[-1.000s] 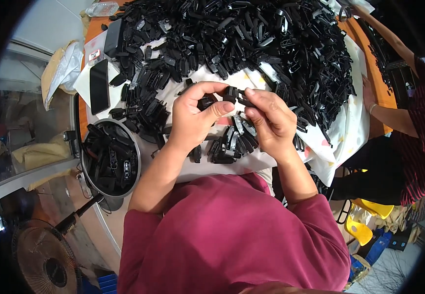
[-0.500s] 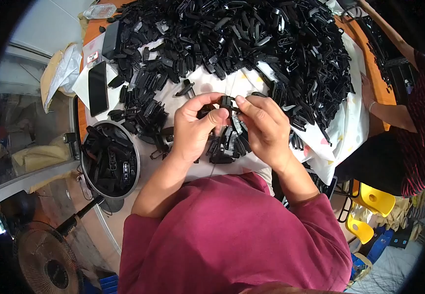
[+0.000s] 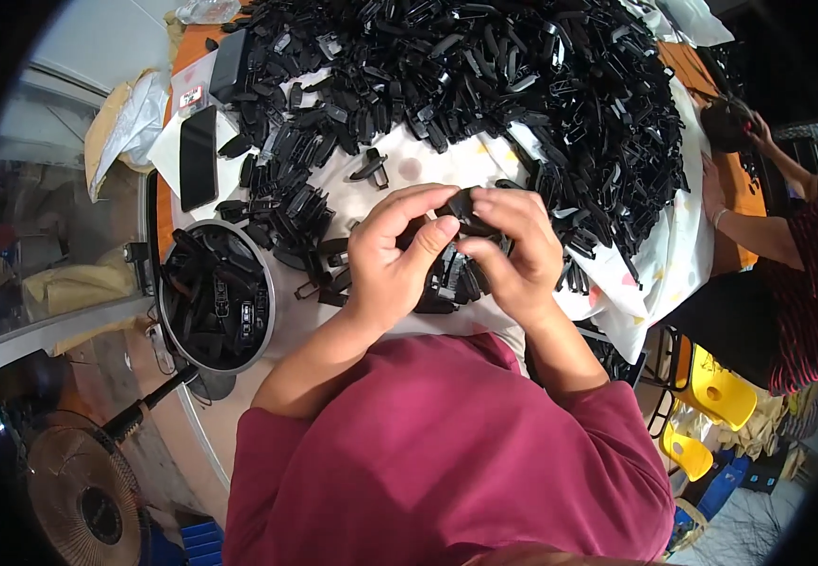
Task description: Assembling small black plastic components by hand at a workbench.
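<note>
Between my two hands is a small black plastic part (image 3: 466,213), partly covered by fingers. My left hand (image 3: 392,247) pinches its left side with thumb and forefinger. On the other side, the fingers and thumb of my right hand (image 3: 525,247) close around it. Below my hands lies a cluster of black and clear plastic pieces (image 3: 448,291), half hidden. A single black clip-like piece (image 3: 371,170) sits apart on the pale cloth, just beyond my left hand. The large heap of similar black parts (image 3: 465,71) spreads over the far side of the table.
A round bin (image 3: 271,316) holding black parts stands at the left, below a dark phone (image 3: 198,158) on white paper. Lower left is a fan (image 3: 88,500). At the right a co-worker's arm (image 3: 758,234) rests by the table edge, above yellow stools (image 3: 722,391).
The black part has turned, and its broader dark face now shows. My right hand has loosened from a tight curl and its thumb sits lower. The co-worker's farther hand now touches a dark object.
</note>
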A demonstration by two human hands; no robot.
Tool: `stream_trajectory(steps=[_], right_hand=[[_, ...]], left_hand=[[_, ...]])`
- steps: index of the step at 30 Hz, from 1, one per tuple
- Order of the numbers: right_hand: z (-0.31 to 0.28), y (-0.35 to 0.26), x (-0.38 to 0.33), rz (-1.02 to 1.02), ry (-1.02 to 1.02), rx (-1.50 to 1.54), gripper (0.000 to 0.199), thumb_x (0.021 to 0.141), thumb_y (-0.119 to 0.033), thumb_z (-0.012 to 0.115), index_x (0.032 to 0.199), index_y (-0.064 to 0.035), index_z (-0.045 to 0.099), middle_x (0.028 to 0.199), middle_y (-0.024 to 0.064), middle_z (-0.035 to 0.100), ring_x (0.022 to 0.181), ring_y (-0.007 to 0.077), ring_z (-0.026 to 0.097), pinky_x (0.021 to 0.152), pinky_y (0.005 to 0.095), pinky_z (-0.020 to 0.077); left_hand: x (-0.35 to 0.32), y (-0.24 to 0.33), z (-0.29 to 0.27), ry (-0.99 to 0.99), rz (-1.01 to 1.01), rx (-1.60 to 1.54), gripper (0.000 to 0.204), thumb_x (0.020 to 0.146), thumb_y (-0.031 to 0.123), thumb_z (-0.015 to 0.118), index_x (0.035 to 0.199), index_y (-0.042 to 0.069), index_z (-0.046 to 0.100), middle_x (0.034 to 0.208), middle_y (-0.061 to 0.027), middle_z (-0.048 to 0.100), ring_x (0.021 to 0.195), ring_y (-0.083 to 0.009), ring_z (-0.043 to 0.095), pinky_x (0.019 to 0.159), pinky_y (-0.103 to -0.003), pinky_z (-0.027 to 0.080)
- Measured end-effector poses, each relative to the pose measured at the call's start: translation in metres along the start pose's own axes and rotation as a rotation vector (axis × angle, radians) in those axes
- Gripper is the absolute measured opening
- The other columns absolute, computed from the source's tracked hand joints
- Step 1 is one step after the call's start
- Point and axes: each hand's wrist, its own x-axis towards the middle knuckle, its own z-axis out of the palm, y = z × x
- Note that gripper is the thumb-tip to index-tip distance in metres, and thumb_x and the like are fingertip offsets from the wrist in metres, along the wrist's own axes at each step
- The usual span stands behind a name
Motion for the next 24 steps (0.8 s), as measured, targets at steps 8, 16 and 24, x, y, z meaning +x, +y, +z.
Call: stream_trajectory(steps=[8,16,24], right_hand=[[-0.001,-0.004,0.002,0.174,-0.095,0.122,0.037,0.077,-0.014,0.068,0.109,0.0019,0.058,0.099,0.0147,0.061,0.088,0.0218,0.059,0.074,0.0288,0.0484],[-0.002,-0.016,0.007,0.104,-0.165,0.114,0.038,0.072,-0.016,0.071,0.105,-0.0001,0.059,0.091,0.0145,0.063,0.08,0.0246,0.063,0.068,0.0298,0.0495],[0.006,-0.002,0.006,0.412,-0.348,0.098,0.061,0.07,-0.011,0.074,0.124,-0.002,0.047,0.118,0.0144,0.053,0.1,0.0218,0.056,0.077,0.0292,0.0505]], left_hand=[[-0.004,-0.002,-0.001,-0.059,0.116,-0.032,0.025,0.081,0.009,0.065,0.102,-0.001,0.058,0.098,-0.0089,0.061,0.068,-0.0086,0.054,0.063,-0.021,0.046],[-0.009,-0.001,-0.011,-0.156,0.157,-0.144,0.026,0.077,0.008,0.068,0.099,-0.001,0.058,0.1,-0.0112,0.06,0.083,-0.0148,0.059,0.072,-0.025,0.047],[-0.024,0.02,-0.083,0.344,-0.05,0.289,0.019,0.08,0.004,0.062,0.099,0.0,0.059,0.092,-0.0065,0.062,0.076,-0.0102,0.056,0.066,-0.021,0.046]])
